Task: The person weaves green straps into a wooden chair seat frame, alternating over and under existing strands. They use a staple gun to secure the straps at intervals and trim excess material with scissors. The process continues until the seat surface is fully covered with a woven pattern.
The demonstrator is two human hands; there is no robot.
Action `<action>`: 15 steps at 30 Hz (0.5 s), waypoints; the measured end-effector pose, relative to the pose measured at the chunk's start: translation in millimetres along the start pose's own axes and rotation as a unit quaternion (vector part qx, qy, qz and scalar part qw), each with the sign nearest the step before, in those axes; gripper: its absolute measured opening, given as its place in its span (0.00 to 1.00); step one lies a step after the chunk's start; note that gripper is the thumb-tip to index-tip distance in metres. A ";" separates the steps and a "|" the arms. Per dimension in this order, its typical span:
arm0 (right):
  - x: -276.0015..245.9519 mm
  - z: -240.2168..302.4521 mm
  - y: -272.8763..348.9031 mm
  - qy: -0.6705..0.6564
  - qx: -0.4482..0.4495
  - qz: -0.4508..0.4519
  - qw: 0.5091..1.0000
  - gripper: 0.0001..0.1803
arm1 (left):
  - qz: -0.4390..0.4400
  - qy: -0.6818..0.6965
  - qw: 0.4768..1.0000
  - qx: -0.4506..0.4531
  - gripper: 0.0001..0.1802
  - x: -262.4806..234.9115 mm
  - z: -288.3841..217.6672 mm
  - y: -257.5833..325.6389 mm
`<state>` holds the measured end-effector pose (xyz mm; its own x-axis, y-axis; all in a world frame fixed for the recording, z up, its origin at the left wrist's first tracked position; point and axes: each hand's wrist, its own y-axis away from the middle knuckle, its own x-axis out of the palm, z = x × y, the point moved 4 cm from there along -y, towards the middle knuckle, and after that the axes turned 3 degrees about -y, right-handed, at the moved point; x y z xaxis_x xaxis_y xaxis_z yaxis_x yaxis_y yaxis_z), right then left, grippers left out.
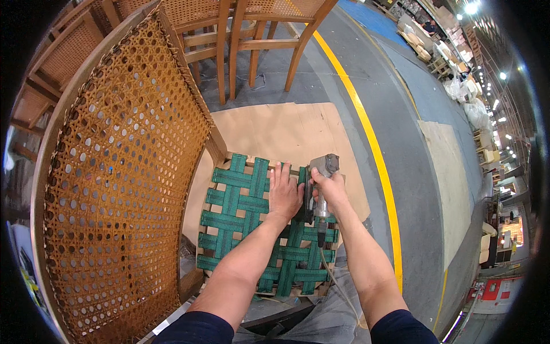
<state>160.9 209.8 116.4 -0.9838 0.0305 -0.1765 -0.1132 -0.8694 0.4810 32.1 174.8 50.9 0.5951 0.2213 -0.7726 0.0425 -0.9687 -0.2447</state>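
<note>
A chair with a woven cane back [129,166] stands in front of me, its seat crossed by interlaced green webbing straps [231,200]. My left hand [284,196] lies on the straps near the far edge of the seat, fingers stretched out. In my right hand [332,192] is a grey pneumatic staple gun [326,164], gripped by its handle just right of my left hand. The gun's nose points toward the seat's far edge; whether it touches the frame I cannot tell. An air hose [339,281] runs from the handle toward my lap.
A sheet of cardboard [286,126] lies on the grey floor beneath the chair. Several cane chairs [263,45] stand beyond and to the left. A yellow floor line [366,126] curves along the right, with stacked goods [415,40] farther off.
</note>
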 end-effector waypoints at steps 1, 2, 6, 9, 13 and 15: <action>0.1 -1.1 -0.9 -0.002 -0.001 -0.002 1.000 0.14 | -0.003 0.004 1.000 -0.001 0.16 -0.1 -1.4 -0.5; -0.5 -2.0 -1.7 0.005 0.001 -0.003 1.000 0.14 | -0.007 0.008 1.000 -0.001 0.15 -0.3 -2.9 -0.7; -1.1 0.3 -1.7 0.015 -0.001 0.011 1.000 0.15 | 0.009 0.009 1.000 -0.012 0.14 0.6 -3.6 -0.7; 11.5 6.6 2.7 0.020 0.002 0.024 1.000 0.14 | -0.002 0.014 1.000 -0.010 0.13 0.1 1.8 0.4; 11.0 9.8 1.5 0.049 0.011 0.013 0.999 0.14 | 0.003 0.017 1.000 -0.008 0.13 1.9 0.2 -0.2; 8.7 9.9 3.9 0.030 -0.003 0.015 0.999 0.14 | 0.004 0.021 1.000 -0.007 0.12 2.9 1.3 0.0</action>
<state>150.6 211.6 125.2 -0.9769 -0.0256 -0.2124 -0.0820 -0.8721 0.4824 32.7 175.6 47.9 0.6293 0.2086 -0.7486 0.0488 -0.9720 -0.2298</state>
